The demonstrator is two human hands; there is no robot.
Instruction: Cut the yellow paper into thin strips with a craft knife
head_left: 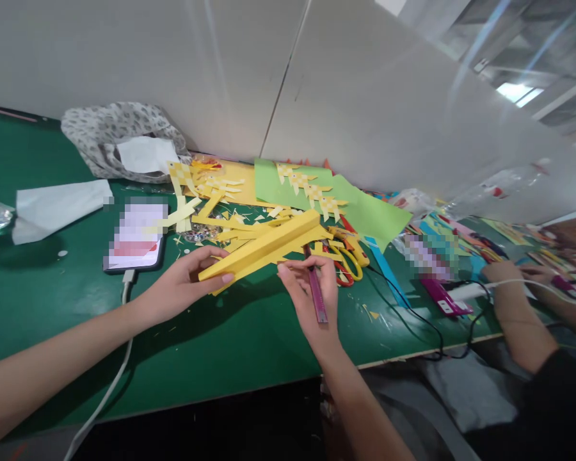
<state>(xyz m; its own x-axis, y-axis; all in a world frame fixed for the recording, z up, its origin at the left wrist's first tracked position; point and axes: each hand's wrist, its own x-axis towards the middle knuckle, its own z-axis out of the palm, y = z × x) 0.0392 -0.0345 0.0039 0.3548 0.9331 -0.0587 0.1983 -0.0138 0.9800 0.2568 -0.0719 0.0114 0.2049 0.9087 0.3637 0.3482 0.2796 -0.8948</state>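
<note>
Centre frame, the left hand (187, 282) pinches folded yellow paper (269, 245) in its fingers; alongside, the right hand (307, 310) has fingers clasping a slim purple tool (317, 296)!

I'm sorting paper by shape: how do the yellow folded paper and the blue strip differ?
The yellow folded paper is creased lengthwise; the blue strip looks flat. The yellow folded paper is held in the left hand, while the blue strip lies on the green table. The yellow folded paper looks wider than the blue strip. Both are long pieces.
</note>
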